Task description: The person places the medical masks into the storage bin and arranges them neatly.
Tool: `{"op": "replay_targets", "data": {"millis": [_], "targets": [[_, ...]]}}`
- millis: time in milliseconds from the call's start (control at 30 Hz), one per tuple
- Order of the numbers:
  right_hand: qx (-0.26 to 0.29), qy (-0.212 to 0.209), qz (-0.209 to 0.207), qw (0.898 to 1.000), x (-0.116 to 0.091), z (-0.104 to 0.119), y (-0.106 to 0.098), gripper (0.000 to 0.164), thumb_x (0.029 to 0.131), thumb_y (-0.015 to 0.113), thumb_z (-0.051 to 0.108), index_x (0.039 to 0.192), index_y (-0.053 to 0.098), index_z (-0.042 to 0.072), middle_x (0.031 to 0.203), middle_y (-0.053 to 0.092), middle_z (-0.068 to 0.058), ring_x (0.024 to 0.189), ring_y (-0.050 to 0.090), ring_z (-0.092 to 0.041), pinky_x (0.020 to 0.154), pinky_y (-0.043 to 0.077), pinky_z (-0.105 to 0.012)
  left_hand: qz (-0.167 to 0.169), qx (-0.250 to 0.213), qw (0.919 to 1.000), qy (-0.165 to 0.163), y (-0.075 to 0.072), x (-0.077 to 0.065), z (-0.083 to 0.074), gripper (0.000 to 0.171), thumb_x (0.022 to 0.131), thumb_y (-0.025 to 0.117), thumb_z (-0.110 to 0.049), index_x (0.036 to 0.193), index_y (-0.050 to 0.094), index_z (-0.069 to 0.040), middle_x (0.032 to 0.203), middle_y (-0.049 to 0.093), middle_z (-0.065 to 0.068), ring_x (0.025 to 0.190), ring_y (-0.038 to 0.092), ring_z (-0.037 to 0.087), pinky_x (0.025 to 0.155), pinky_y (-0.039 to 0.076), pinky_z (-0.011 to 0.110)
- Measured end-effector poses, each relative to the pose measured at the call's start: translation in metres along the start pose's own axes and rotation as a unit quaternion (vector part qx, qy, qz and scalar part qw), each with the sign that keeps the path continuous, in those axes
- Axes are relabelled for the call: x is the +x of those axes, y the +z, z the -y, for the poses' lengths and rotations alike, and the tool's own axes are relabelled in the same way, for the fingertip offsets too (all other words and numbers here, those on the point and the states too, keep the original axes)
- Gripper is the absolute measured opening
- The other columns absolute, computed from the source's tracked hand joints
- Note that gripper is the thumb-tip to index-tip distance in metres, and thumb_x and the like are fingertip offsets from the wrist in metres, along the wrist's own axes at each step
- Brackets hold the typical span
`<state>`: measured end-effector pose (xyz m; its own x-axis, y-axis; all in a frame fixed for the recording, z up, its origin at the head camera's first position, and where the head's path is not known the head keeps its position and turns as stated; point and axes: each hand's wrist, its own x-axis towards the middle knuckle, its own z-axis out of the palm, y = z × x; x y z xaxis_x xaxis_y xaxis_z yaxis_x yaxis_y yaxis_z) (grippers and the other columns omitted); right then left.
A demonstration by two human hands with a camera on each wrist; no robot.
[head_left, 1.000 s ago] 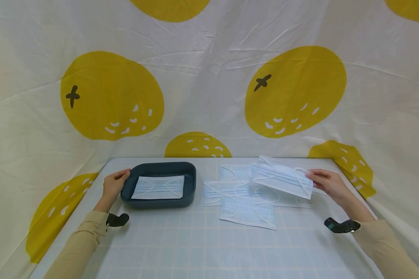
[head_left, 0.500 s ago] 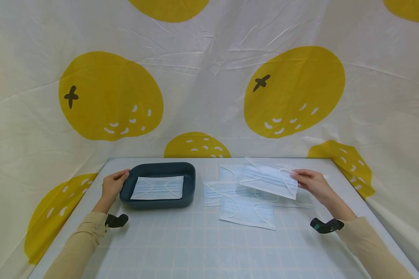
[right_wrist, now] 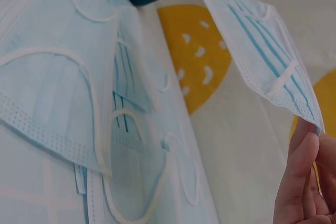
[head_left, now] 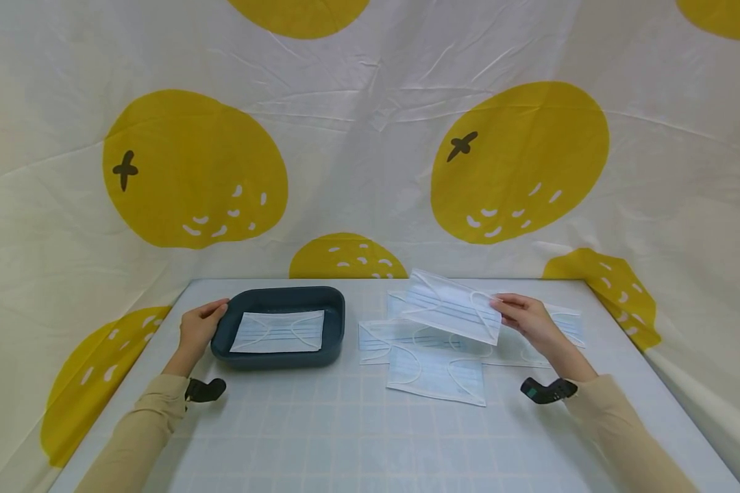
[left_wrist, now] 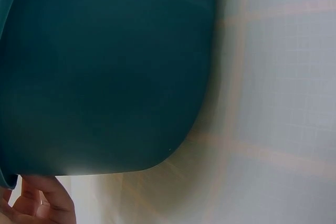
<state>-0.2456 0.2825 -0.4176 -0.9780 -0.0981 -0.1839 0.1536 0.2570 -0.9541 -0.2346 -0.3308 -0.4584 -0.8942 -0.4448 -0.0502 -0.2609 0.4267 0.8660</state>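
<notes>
My left hand (head_left: 199, 332) grips the left rim of a dark blue-green tray (head_left: 284, 299). In the left wrist view, curled fingers (left_wrist: 55, 198) sit right under the tray's rim. A pale blue face mask (head_left: 277, 332) lies flat inside the tray. My right hand (head_left: 530, 322) pinches another face mask (head_left: 447, 305) by its right edge, between thumb and fingers. This mask is raised and tilted above several masks spread on the table, such as the front one (head_left: 434, 376). In the right wrist view the held mask (right_wrist: 257, 45) stands out from the fingertips.
Spread masks overlap right of the tray, one of them (head_left: 570, 322) partly behind my right hand. The table (head_left: 321, 431) has a pale checked cover. A white curtain (head_left: 370, 171) with yellow fruit prints hangs behind it and along both sides.
My right hand has moved left with the held mask, uncovering a mask at the right of the spread. The left hand and the tray have stayed put.
</notes>
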Motion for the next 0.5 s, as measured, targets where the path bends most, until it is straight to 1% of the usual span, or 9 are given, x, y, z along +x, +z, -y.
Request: {"op": "replay_targets", "data": {"millis": [200,400,500], "targets": [[0.021,-0.003,0.005,1.0,0.005,0.005,0.014,0.053,0.091,0.065,0.035,0.133,0.055,0.004,0.098,0.06,0.018,0.084,0.057,-0.005,0.079,0.051,-0.013,-0.001,0.0,1.0,0.002,0.0,0.0,0.0,0.042,0.101,0.047,-0.028,0.134,0.055,-0.004,0.139,0.053,0.019,0.13,0.046,0.032,0.108,0.039,0.043],[0.049,0.002,0.006,0.999,0.012,0.009,0.027,0.042,0.089,0.068,0.034,0.123,0.062,0.011,0.092,0.063,0.018,0.08,0.057,-0.004,0.075,0.051,-0.013,-0.003,-0.001,1.0,0.0,0.0,0.0,0.0,0.042,0.101,0.047,-0.028,0.134,0.056,-0.004,0.138,0.054,0.019,0.13,0.046,0.031,0.107,0.039,0.043],[0.061,0.003,0.009,0.998,0.016,0.011,0.035,0.041,0.088,0.069,0.032,0.123,0.062,0.01,0.091,0.065,0.018,0.077,0.058,-0.004,0.073,0.051,-0.013,-0.004,-0.003,1.0,-0.002,0.0,0.0,0.0,0.042,0.101,0.047,-0.028,0.134,0.056,-0.004,0.138,0.054,0.018,0.131,0.046,0.031,0.108,0.039,0.043]]}}
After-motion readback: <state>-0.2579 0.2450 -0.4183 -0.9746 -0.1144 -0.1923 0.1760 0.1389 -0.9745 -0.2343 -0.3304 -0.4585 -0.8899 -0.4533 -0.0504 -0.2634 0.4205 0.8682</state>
